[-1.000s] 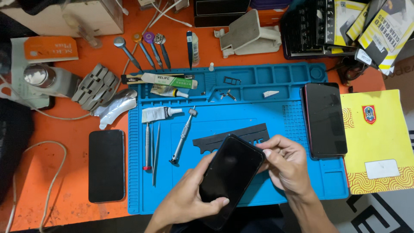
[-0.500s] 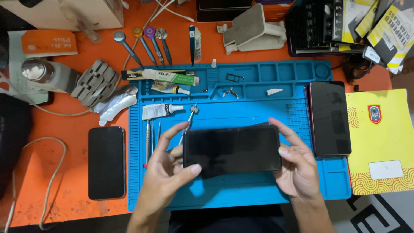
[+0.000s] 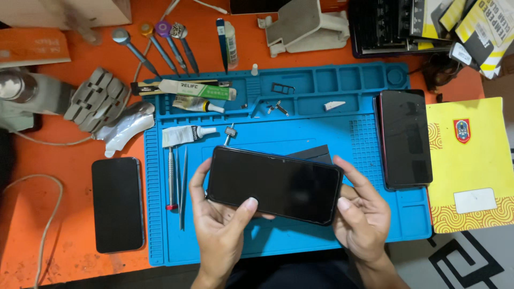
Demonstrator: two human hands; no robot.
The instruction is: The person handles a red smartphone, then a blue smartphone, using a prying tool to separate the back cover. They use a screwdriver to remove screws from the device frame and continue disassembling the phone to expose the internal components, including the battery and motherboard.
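Both hands are rising from the lower edge, palms turned up and inward toward each other. The left hand (image 3: 222,227) is cupping from beneath, its thumb pressing across the top of what it is gripping. The right hand (image 3: 361,214) is clasping the opposite end, fingers curling around that edge.

Blue mat (image 3: 407,230), tweezers (image 3: 183,187), glue tube (image 3: 184,135) (white), yellow booklet (image 3: 471,160) rt.

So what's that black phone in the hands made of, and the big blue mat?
The black phone front looks like glass: smooth, dark and glossy with a faint sheen. Both the left hand and right hand hold it. The blue mat looks like matte rubber or silicone, with moulded ridges and little compartments.
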